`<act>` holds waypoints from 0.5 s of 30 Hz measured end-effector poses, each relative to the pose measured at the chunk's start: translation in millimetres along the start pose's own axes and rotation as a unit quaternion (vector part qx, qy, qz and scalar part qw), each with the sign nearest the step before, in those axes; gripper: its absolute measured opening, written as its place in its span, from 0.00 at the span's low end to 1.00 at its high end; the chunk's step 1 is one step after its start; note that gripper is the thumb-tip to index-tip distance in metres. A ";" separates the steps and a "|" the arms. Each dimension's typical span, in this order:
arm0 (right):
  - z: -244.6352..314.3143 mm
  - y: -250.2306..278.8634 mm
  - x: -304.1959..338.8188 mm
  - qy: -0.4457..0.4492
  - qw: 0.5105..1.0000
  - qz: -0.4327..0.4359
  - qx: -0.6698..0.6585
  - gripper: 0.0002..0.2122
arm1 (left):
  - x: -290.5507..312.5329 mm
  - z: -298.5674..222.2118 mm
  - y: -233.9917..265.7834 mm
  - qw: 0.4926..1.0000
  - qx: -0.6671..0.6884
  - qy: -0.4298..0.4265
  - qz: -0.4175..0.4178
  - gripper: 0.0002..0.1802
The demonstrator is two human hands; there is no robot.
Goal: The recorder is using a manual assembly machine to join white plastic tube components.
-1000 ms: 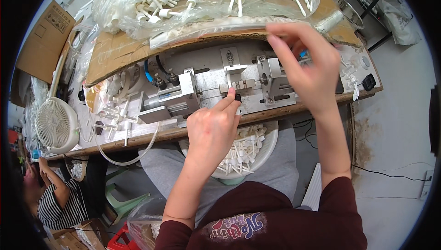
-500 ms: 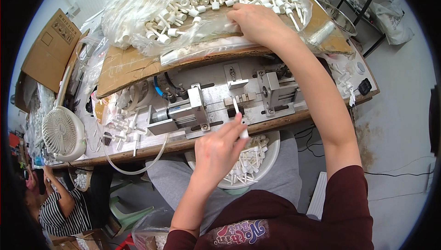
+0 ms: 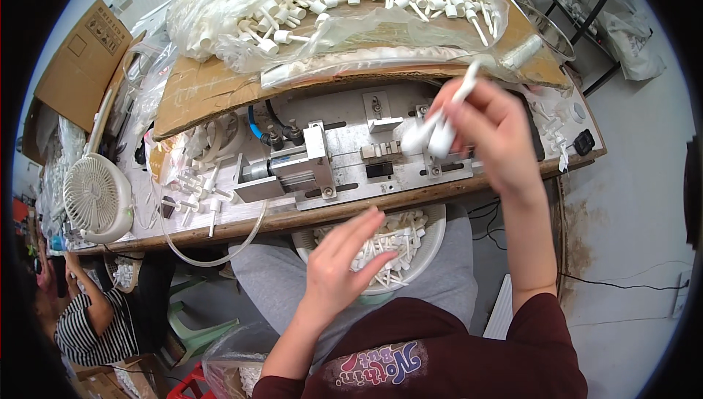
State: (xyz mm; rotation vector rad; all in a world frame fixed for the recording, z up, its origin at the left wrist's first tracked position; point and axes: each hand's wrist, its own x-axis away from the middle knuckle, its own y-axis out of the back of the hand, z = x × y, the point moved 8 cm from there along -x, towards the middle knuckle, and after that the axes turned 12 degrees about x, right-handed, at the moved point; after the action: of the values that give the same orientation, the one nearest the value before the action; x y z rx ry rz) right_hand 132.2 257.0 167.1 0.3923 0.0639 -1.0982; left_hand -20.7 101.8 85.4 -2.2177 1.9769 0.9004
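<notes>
Here the right hand [image 3: 492, 139] pinches a few white plastic pieces [image 3: 437, 129] above the metal press jig [image 3: 344, 161] at the workbench's [image 3: 220, 227] front edge; the left hand [image 3: 343, 271], fingers spread and empty, hovers over the white bowl [image 3: 432, 241] of pieces on the lap

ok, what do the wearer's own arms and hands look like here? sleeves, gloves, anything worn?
Both hands are bare: no gloves, and no rings or watch that I can make out. The left hand and right hand lead into forearms uncovered up to short dark maroon sleeves. The sleeves belong to a maroon T-shirt with a pink and purple printed graphic on the chest.
</notes>
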 end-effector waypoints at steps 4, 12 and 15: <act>-43.7 -51.3 51.1 -0.151 0.970 0.129 -0.136 0.10 | -19.2 -25.4 7.3 0.995 0.055 -0.073 -0.047 0.27; -68.4 -50.6 68.2 -0.180 0.970 0.048 -0.158 0.10 | -28.2 -36.7 6.8 0.997 -0.005 -0.069 -0.025 0.20; -74.3 -42.1 75.5 -0.175 0.967 0.004 -0.186 0.10 | -39.9 -18.9 5.1 0.994 -0.070 -0.072 -0.045 0.18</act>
State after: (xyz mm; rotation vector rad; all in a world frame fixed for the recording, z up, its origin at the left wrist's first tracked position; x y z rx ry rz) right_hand 140.6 201.2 68.0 -0.1403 -0.0441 -1.1058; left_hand -18.8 129.2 120.4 -2.2200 1.7886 1.1851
